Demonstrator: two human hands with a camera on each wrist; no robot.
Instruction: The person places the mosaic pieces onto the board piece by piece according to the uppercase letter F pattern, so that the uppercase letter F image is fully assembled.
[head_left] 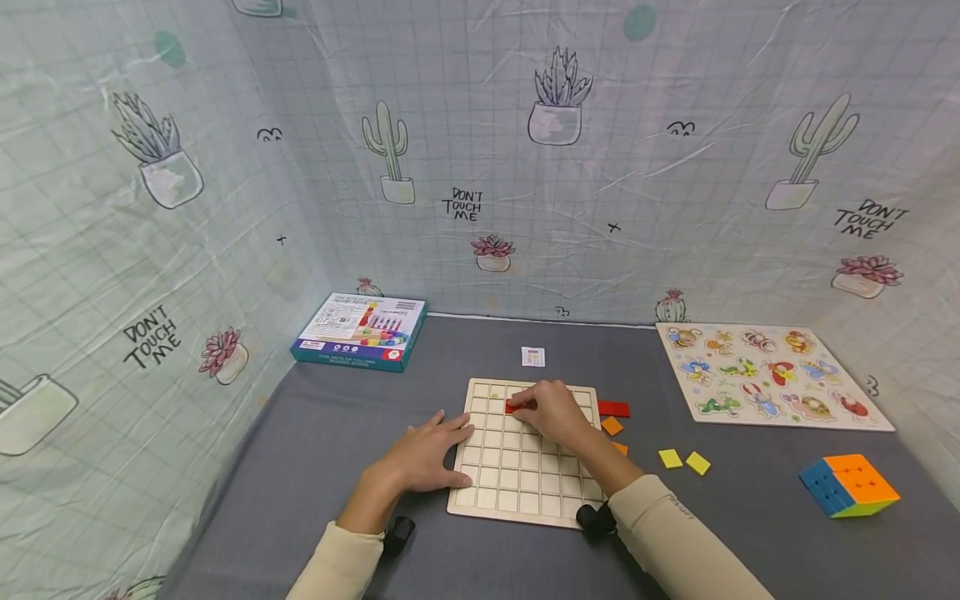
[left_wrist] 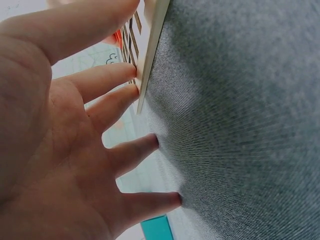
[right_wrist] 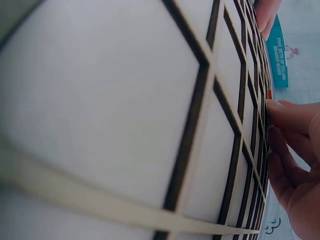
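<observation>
A wooden grid board (head_left: 487,478) lies on the grey cloth in front of me. My left hand (head_left: 431,454), fingers spread, touches the board's left edge with its thumb and some fingertips; in the left wrist view two other fingertips rest on the cloth. Over the upper part of the grid, my right hand (head_left: 553,412) pinches a small red tile (head_left: 510,407) at the board's surface. The fingers hide most of that tile; in the right wrist view only a sliver of red (right_wrist: 270,94) shows beside the fingertips.
Right of the board lie a red strip (head_left: 615,409), orange tiles (head_left: 612,426) and yellow tiles (head_left: 671,458). Farther right are a puzzle cube (head_left: 849,486) and an insect picture board (head_left: 776,375). A boxed toy set (head_left: 360,332) sits back left; a small card (head_left: 533,357) lies behind the board.
</observation>
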